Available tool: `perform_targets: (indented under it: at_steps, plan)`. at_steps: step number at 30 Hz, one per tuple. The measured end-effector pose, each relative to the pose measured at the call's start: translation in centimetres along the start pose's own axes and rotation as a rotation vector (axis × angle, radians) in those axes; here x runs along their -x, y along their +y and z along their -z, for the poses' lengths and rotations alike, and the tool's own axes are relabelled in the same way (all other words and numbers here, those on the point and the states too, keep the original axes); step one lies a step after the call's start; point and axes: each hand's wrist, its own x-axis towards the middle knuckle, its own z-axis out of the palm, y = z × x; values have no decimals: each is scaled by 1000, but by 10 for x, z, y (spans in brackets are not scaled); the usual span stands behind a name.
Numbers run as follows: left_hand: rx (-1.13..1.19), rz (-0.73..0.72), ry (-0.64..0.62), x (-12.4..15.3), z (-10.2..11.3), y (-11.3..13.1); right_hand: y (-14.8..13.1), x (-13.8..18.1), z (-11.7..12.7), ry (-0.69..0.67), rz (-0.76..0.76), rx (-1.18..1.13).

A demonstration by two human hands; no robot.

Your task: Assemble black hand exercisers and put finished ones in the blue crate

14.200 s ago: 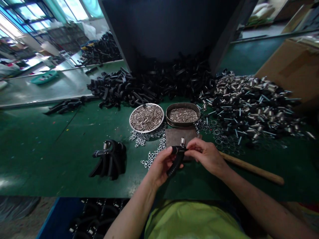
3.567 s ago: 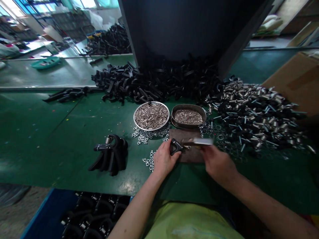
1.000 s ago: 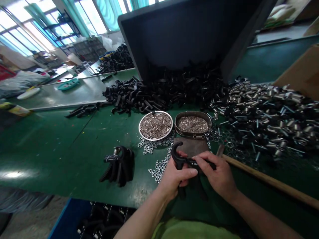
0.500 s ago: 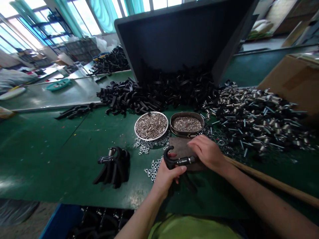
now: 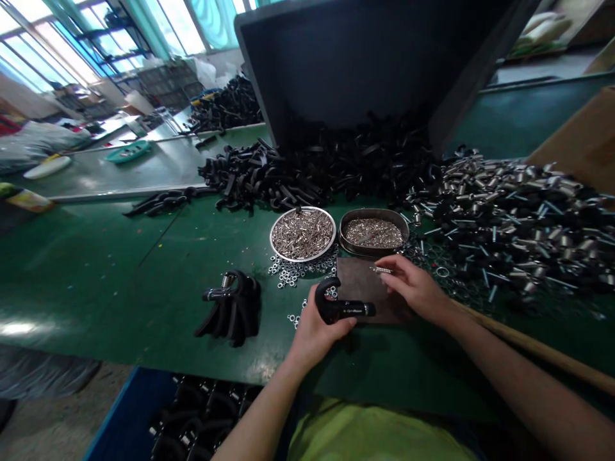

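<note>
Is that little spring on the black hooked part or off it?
Off: the right hand pinches the spring, with a gap between it and the black hooked part in the left hand.

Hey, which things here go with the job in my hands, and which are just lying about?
Likely with the job:
black hooked part, in your left hand
spring, in your right hand
flat brown plate
dish of pins
oval tin
loose nuts

Seemingly just lying about:
teal dish, back left
pale oval thing, far left
</note>
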Motion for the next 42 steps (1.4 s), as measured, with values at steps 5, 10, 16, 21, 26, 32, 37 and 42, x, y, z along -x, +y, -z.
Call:
perform_targets:
  at_steps: [5, 10, 16, 21, 26, 32, 37, 42]
  plan:
    - [-104, -101, -120, -1, 6, 13, -34, 11, 19, -388, -125, -263]
    - [-115, -135, -305, -5, 7, 17, -34, 4, 16, -669, -151, -262]
    - [-28, -90, -496, -11, 5, 9, -32, 1, 6, -778, -96, -322]
    - [35, 8, -614, -15, 7, 10, -28, 4, -5, -737, -85, -455]
    - [40, 62, -679, -17, 9, 18, -23, 6, -13, -663, -111, -556]
    - [182, 61, -466, -12, -1, 18, -27, 15, -16, -350, -196, -679]
    - [134, -94, -156, -5, -16, 12, -26, 26, -27, -260, -381, -699]
    - [81, -155, -60, 3, -25, 4, -30, 27, -29, -245, -182, -260]
